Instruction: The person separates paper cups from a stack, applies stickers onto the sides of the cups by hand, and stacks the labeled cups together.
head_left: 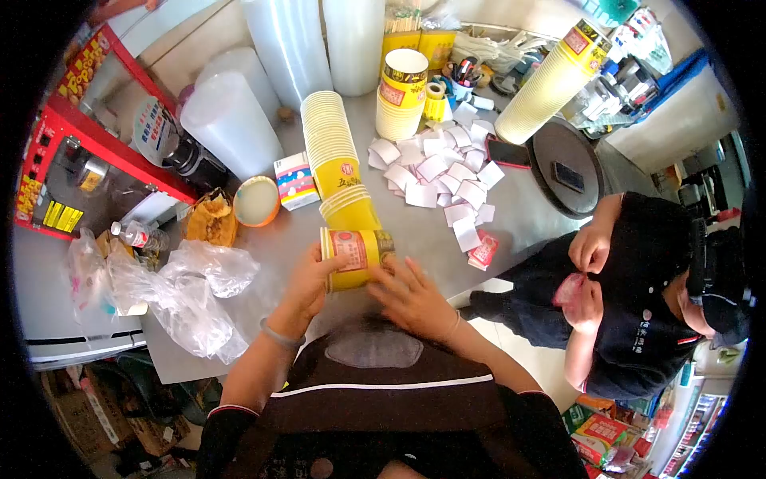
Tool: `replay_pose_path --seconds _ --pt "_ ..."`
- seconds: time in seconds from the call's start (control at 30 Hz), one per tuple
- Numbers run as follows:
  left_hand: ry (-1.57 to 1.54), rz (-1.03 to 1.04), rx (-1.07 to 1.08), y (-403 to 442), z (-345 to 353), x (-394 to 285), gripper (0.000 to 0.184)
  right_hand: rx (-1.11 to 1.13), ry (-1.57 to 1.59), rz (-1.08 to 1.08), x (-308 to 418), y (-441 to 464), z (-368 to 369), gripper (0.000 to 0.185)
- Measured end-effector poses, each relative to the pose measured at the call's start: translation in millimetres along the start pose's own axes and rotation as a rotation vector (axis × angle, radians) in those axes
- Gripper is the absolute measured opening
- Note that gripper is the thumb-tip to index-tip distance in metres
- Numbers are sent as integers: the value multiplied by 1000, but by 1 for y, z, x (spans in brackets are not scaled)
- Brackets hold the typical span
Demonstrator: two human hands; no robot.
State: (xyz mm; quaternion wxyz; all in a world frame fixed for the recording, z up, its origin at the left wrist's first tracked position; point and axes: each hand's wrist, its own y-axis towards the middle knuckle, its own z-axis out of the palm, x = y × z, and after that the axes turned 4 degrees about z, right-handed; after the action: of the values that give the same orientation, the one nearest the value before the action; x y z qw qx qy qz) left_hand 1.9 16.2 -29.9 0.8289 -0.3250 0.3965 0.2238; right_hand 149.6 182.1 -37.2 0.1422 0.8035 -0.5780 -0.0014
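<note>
My left hand (305,281) is wrapped around the rim end of a yellow paper cup (363,279) lying on its side in front of my body. A red-and-cream label (349,249) shows on the cup's wall. My right hand (416,299) is at the dark-banded end of the cup, fingers spread and a little blurred; whether they press on it I cannot tell. Just beyond, a long row of nested yellow cups (328,128) lies on the steel table (319,319), more loosely spaced at the near end. Curled white paper slips (432,168) are heaped to its right.
At the back right stands a tall cup stack (550,84), with a shorter cup stack (401,92) left of it. A phone (507,152), a round black board (558,176), plastic bags (191,287) and an orange bowl (257,201) surround the work. A co-worker (630,295) holds something pink.
</note>
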Motion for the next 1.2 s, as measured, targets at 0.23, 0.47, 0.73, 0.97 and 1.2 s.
replay_pose_path --seconds 0.23,0.47,0.73,0.97,1.2 --pt "15 20 188 -2 30 -23 37 -254 1600 704 -52 10 7 90" --pt "158 -46 353 8 16 -47 43 -187 1685 658 -71 27 5 92" --pt "264 119 226 53 12 -84 43 -330 1369 626 -115 81 -4 83" --pt "571 381 -252 88 -32 -99 28 -511 1034 554 -144 130 -24 82" --pt "244 556 -528 85 -66 -131 25 -566 -114 450 -229 212 -130 74"
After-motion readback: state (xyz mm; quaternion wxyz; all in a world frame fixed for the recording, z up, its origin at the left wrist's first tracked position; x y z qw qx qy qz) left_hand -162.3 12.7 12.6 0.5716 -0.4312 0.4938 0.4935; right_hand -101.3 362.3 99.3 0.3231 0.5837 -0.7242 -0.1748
